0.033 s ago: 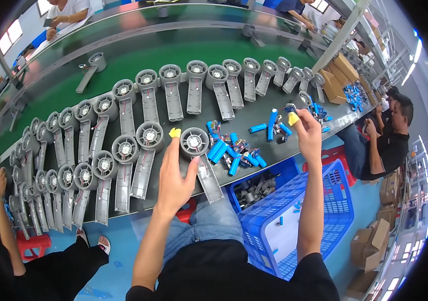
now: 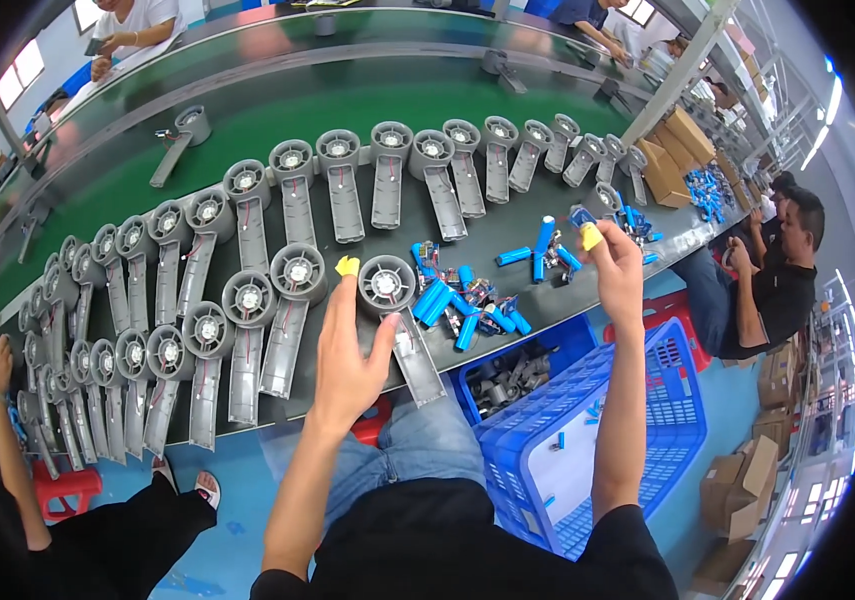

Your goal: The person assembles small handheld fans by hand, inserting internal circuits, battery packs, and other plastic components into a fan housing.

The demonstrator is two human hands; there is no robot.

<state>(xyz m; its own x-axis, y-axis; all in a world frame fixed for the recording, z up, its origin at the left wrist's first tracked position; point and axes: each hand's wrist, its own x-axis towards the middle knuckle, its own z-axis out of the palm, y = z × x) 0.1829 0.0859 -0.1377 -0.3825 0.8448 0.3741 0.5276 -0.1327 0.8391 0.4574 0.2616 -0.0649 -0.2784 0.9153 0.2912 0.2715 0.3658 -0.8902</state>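
My left hand is beside a grey handheld-fan housing, its index finger stretched along the round head and its thumb apart near the neck. A yellow finger cover caps that index finger. Over the right part of the bench, my right hand pinches a small blue battery piece, mostly hidden by the fingers. Another yellow cover is on a right fingertip. Between the hands lies a pile of blue batteries with small circuit boards; several more batteries lie nearer my right hand.
Rows of grey fan housings fill the bench leftward and along the green conveyor belt. Below the bench edge stand a blue crate and a blue bin of grey parts. Co-workers sit at left, right and across.
My right hand has shifted slightly right and down, and the blue battery piece in it shows more of its side. My left hand stays almost where it was.
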